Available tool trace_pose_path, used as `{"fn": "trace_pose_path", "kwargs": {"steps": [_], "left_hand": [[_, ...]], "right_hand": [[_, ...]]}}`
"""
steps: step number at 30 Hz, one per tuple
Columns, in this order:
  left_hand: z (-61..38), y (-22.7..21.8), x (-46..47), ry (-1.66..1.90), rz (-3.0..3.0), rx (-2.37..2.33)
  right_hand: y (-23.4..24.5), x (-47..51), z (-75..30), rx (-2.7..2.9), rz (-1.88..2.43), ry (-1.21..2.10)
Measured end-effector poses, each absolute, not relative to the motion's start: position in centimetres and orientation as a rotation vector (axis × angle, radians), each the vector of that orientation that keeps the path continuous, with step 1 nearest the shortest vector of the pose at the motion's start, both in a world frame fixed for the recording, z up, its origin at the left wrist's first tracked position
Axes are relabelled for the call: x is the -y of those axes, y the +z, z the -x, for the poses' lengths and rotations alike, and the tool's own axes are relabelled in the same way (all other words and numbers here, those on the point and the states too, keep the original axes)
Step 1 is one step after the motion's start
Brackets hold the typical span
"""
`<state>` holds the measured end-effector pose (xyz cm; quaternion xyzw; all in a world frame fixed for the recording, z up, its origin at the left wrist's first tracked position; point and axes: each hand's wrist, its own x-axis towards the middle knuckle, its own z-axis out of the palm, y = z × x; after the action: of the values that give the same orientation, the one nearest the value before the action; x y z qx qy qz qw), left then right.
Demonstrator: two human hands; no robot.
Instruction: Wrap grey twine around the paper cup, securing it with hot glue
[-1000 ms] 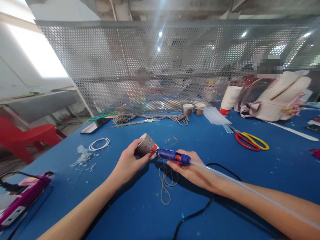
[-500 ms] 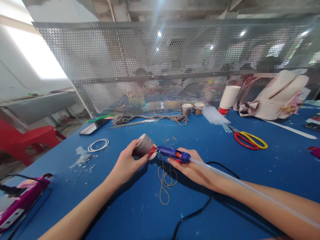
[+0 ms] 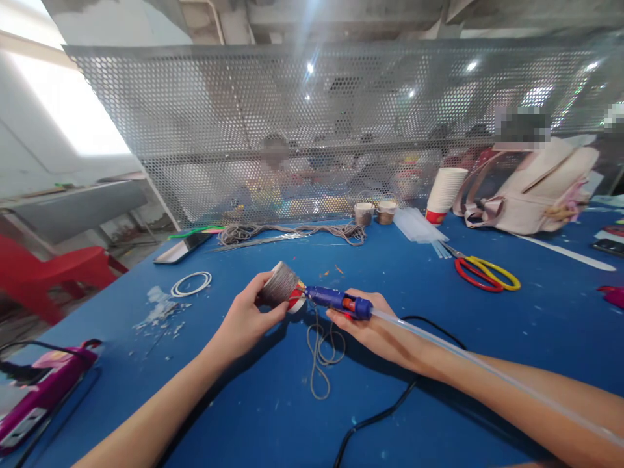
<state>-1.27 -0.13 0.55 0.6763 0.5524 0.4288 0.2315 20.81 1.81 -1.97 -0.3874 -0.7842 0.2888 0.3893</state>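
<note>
My left hand (image 3: 253, 313) is closed around a paper cup (image 3: 283, 286), tilted above the table. Grey cord is wound round most of the cup, and a red band shows near its right end. In my right hand (image 3: 365, 325) is a blue glue gun (image 3: 336, 298), its tip at the cup's red part; whether it touches I cannot tell. A long clear glue stick (image 3: 439, 346) runs out of the gun's back over my right forearm. Loose grey cord (image 3: 319, 364) hangs from the cup and lies in loops on the table.
On the blue table (image 3: 253, 416) lie scissors (image 3: 487, 274), a cord bundle (image 3: 292, 231), a phone (image 3: 181, 249) and a white ring (image 3: 191, 284). Stacked cups (image 3: 446, 195) and a backpack (image 3: 536, 188) stand at back right. A power strip (image 3: 43, 396) sits left; a black cable (image 3: 375, 419) crosses the front.
Almost nothing differs. Both hands keep the cup and glue gun in nearly the same place; the view has shifted very slightly.
</note>
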Motion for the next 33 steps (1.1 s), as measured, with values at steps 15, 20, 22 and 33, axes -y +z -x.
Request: {"fn": "trace_pose_path", "kwargs": {"steps": [15,20,22,33], "left_hand": [[1.59,0.22,0.01,1.154,-1.893,-1.551],[1.64,0.12,0.02,1.130,-1.926,-1.551],[1.62,0.13,0.06,1.125,-1.915,-1.550],[1.52,0.22,0.15,1.138,-1.905,-1.547]], "right_hand": [[-1.99,-1.76,-20.87,2.007,0.972,0.747],[-2.05,-1.73,-20.84,1.996,0.965,0.748],[-2.11,-1.74,-20.84,2.012,0.962,0.740],[-2.15,-1.74,-20.91,2.003,0.967,0.720]]}}
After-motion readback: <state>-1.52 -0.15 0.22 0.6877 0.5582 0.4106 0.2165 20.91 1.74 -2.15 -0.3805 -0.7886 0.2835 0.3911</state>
